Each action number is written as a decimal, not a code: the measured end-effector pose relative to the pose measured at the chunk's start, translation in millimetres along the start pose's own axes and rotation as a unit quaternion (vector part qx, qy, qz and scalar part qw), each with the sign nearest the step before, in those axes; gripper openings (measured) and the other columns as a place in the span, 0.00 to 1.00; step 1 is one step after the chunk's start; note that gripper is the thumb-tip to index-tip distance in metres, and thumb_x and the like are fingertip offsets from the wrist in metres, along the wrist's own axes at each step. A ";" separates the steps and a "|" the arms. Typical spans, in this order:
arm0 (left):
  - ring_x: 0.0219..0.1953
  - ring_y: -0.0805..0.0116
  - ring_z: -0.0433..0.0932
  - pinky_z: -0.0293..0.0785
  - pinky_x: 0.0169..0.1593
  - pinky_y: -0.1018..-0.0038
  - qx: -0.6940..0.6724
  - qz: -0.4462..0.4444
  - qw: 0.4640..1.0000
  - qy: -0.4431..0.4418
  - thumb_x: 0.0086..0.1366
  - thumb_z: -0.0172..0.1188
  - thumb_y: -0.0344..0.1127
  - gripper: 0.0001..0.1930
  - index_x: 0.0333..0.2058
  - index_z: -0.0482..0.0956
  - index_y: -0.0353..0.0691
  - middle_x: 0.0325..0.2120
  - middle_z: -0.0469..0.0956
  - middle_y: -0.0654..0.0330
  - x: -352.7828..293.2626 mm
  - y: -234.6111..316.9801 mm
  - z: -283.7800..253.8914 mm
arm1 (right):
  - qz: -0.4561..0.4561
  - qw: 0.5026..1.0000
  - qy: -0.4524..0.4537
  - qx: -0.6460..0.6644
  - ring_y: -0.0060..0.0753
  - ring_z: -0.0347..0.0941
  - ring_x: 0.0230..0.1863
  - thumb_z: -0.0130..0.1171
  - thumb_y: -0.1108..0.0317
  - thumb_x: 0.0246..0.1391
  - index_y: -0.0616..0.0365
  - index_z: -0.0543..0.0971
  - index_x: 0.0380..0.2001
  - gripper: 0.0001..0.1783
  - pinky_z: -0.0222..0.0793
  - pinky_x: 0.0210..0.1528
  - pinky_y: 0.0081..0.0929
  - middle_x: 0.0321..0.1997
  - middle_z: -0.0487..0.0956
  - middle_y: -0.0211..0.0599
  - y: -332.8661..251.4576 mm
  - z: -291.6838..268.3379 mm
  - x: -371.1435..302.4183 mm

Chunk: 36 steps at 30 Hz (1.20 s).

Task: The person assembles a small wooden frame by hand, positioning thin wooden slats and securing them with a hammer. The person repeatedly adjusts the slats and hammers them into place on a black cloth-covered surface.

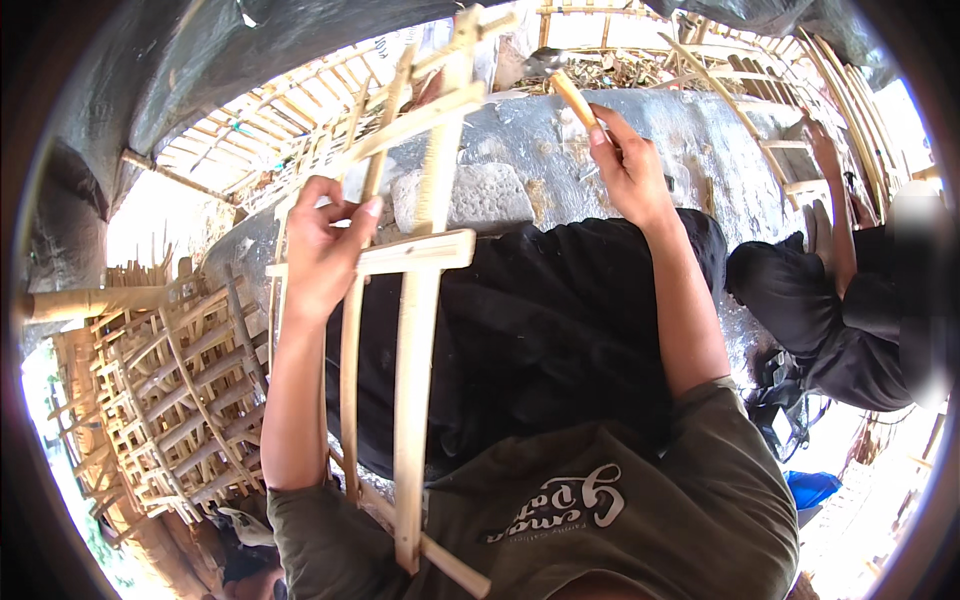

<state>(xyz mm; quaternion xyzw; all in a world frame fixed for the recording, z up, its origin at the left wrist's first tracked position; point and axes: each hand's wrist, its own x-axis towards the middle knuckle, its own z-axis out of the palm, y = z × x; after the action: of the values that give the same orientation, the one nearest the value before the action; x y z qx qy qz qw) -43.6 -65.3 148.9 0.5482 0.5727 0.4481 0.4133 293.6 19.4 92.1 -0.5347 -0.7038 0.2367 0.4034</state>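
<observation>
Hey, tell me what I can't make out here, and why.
All in the head view:
Lower end of the tan wooden piece: covered by the right hand.
A stretch of the cross strip: behind the left hand.
Part of the grey block: behind the long strip.
Upper body of the other person: blurred, right edge.

1. The left hand (325, 245) grips the narrower long slat of a pale frame (420, 325), thumb laid over it; crosspieces join this slat to a wider one.
2. The right hand (630, 165) holds a wooden handle (572, 96), tilted up and leftward, its far end blurred.
3. The frame stands over the near edge of the grey surface (690, 135), above black trousers (530, 330).
4. A rough block (465, 195) sits at that near edge, between the hands.
5. Slatted lattices (180, 390) lie beyond the left edge.
6. Near the right edge is a co-worker (800, 300) in dark clothes.
</observation>
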 end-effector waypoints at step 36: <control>0.24 0.47 0.80 0.77 0.29 0.54 0.377 0.031 0.926 -0.009 0.59 0.66 0.37 0.14 0.34 0.69 0.40 0.20 0.77 0.53 -13.1 -86.1 67.4 | 0.231 0.905 0.098 0.343 0.11 0.52 0.15 0.48 0.51 0.70 0.51 0.71 0.58 0.21 0.49 0.17 0.14 0.22 0.63 0.23 26.8 -13.3 -1.5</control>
<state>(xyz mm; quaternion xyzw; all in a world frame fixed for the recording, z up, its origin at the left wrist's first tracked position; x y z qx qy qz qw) 0.1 -74.1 48.1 0.6850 0.6783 0.2069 0.1669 319.8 25.2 78.6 -0.5317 -0.3930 0.4960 0.5629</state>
